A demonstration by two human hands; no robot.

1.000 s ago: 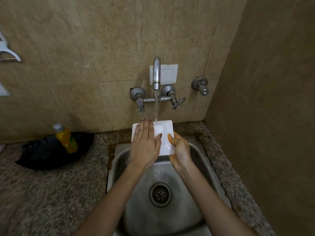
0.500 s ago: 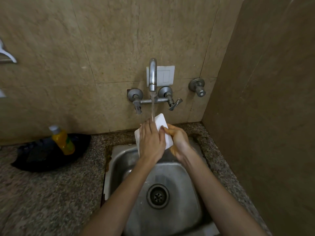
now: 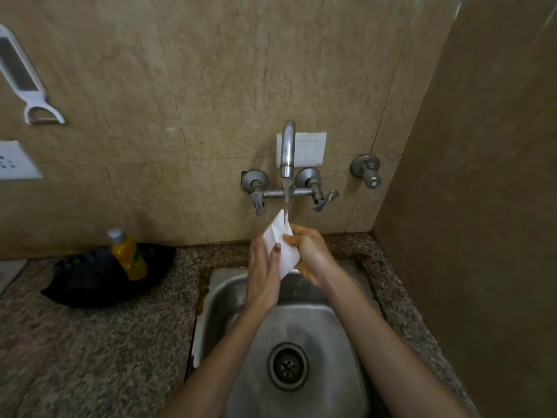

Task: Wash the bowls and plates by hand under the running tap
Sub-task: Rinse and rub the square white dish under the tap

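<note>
Left grip (image 3: 263,276): holds the white plate (image 3: 287,257), thumb on its face.
Right grip (image 3: 309,253): curled round the plate's right edge.
Tap (image 3: 287,149): water hits the plate's top corner, over the sink (image 3: 331,336).

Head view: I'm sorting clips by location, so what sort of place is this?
Probably a home kitchen: a steel sink set in a speckled stone counter, a wall tap running onto a white plate, and a peeler hanging on the wall.
</note>
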